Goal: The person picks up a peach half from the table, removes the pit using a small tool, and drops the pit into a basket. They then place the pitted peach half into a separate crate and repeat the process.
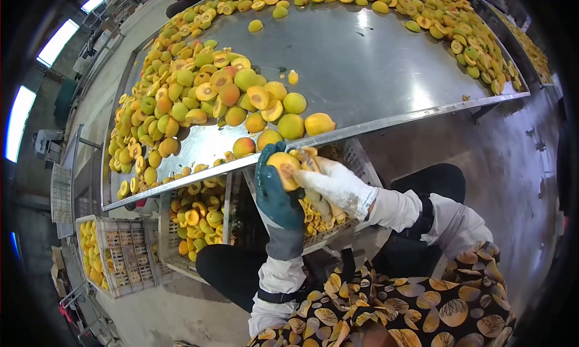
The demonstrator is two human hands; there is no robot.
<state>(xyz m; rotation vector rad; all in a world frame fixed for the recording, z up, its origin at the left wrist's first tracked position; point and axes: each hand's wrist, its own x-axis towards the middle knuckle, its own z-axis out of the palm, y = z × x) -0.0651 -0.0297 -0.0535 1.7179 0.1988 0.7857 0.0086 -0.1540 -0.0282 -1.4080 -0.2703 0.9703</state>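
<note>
Left hand (274, 187), in a rubbery teal glove, cups a round, smooth peach half (284, 168), cut face toward the camera; no long axis discernible. Right hand (335, 184), white knit glove, pinches its 3 o'clock edge. Steel table (362, 69) with piled peaches (205, 99) at 12 o'clock; slatted plastic crate (353, 160) beneath.

Fruit-processing plant floor. Long stainless steel sorting table (374, 63) heaped with whole and halved peaches (205, 93). Plastic crates (123, 253) of cut halves beneath. Bare concrete floor (512, 166); high strip windows (57, 42).
</note>
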